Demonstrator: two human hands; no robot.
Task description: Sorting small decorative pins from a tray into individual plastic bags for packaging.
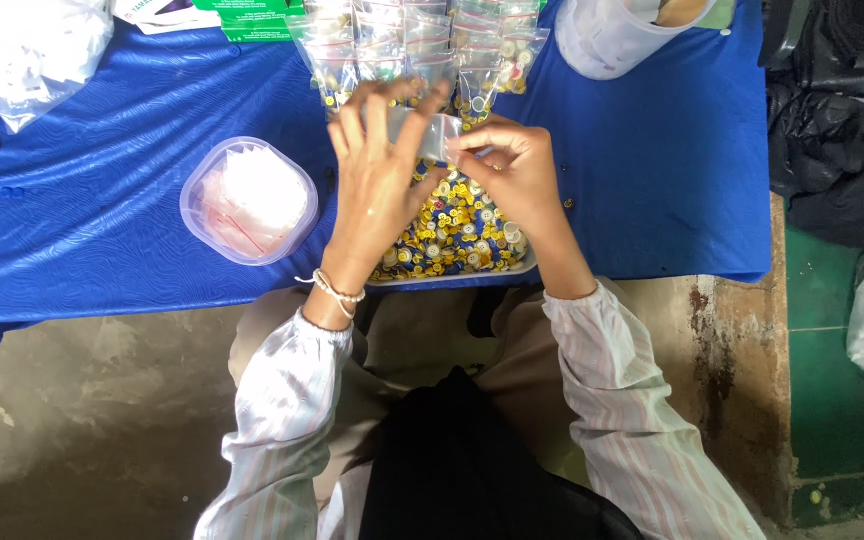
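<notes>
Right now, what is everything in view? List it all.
small clear bag: one, held in both hands above the tray
buttons: heap, yellow, blue and white, in the tray
tray: one, pale, near table edge
filled button bags: several rows, clear, far side
round tub: one, clear, holds empty bags, left of tray
tablecloth: blue
big clear container: one, top right
left hand: on the bag
right hand: pinching the bag

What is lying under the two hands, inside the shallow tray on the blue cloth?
The tray holds a heap of yellow, blue and white buttons. The left hand and right hand, holding a small clear bag, cover its far part.
</notes>
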